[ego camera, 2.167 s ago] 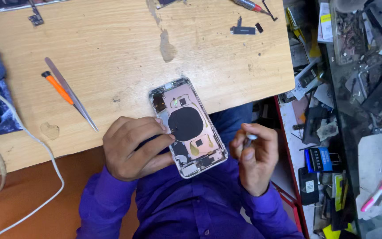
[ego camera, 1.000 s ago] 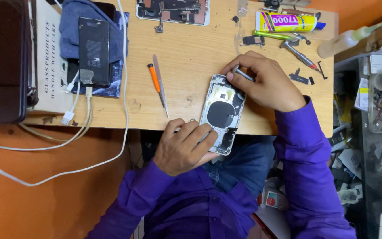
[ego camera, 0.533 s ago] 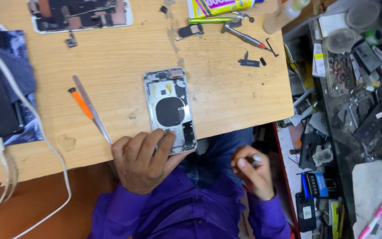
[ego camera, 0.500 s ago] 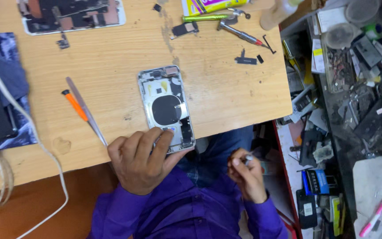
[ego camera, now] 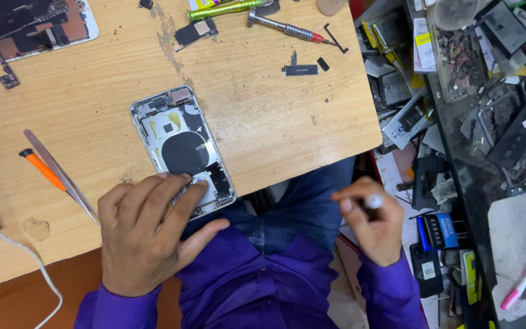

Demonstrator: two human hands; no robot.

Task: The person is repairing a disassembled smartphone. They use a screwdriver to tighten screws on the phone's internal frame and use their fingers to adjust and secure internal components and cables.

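An opened phone housing (ego camera: 178,143) with a round black coil lies face-up on the wooden table (ego camera: 263,122), its lower end at the table's near edge. My left hand (ego camera: 147,234) rests flat on that lower end, fingers pressing it down. My right hand (ego camera: 372,222) is off the table to the right, above my lap, pinching a small silver-tipped tool (ego camera: 374,201) between thumb and fingers.
An orange-handled tool (ego camera: 42,169) and metal tweezers (ego camera: 62,176) lie left of the phone. A screwdriver (ego camera: 287,27), a green tool (ego camera: 223,9) and small black parts (ego camera: 302,69) sit at the back. Another dismantled phone (ego camera: 25,27) is far left. Cluttered parts fill the right side.
My right hand came back from the phone's top to the right of my lap with the small tool. My left hand has stayed on the phone's lower end.
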